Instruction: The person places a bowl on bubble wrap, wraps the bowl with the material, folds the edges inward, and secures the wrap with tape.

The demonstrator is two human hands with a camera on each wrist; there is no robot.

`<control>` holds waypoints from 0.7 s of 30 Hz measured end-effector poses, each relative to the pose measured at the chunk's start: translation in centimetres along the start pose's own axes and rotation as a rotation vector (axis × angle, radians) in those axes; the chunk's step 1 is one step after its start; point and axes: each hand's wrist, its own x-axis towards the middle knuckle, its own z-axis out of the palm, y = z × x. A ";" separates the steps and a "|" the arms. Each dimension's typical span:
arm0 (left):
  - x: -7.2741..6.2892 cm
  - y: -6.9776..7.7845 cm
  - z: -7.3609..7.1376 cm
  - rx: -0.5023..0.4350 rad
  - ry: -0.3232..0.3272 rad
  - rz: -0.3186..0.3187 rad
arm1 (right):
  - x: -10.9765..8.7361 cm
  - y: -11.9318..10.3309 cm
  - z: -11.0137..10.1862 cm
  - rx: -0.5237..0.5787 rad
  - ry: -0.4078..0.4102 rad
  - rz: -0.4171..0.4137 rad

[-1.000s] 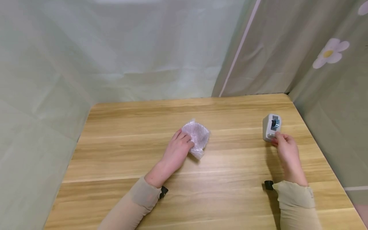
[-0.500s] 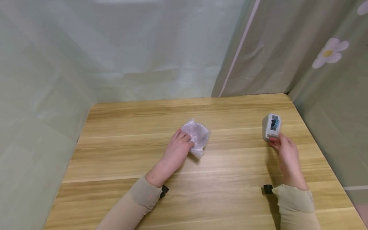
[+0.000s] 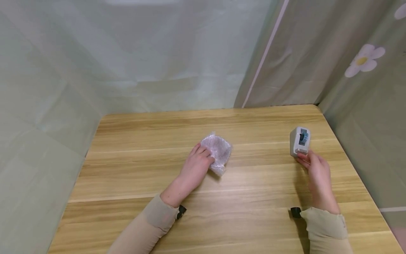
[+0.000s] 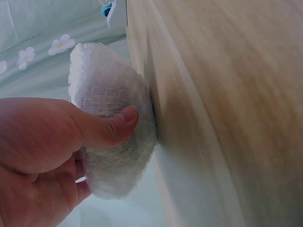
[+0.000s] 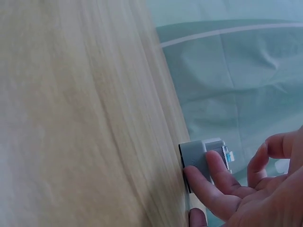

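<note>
On the wooden table a bubble-wrapped bundle [image 3: 221, 150] lies near the middle, something with fine ribbed lines showing through the wrap. My left hand [image 3: 195, 165] grips its left side; in the left wrist view the thumb [image 4: 116, 125] presses across the bubble wrap [image 4: 102, 78] with the fingers behind. At the right stands a grey tape dispenser [image 3: 295, 137] with a blue-edged roll. My right hand [image 3: 318, 173] is at its near end. In the right wrist view two fairly straight fingers [image 5: 220, 172] touch the dispenser's front, below a short tape end [image 5: 230, 156] at the toothed cutter.
The wooden table [image 3: 142, 141] reaches back to a pale green curtain [image 3: 165, 70], which also hangs along both sides. Small black devices [image 3: 296, 212] sit at both wrists by the sleeves.
My right hand has shifted from beside the dispenser's cutter, where finger and thumb were together, to fingers against its near face. The left hand and the bundle have not moved.
</note>
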 end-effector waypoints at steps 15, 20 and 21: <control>0.1 0.2 0.0 -0.001 0.015 -0.006 | -0.3 0.6 -0.9 -0.112 -0.080 0.028; 0.1 0.2 0.1 -0.003 0.020 -0.002 | -0.6 0.6 -1.0 -0.152 -0.084 0.065; 0.1 0.2 0.1 -0.004 0.022 -0.003 | -0.6 0.6 -1.0 -0.154 -0.083 0.072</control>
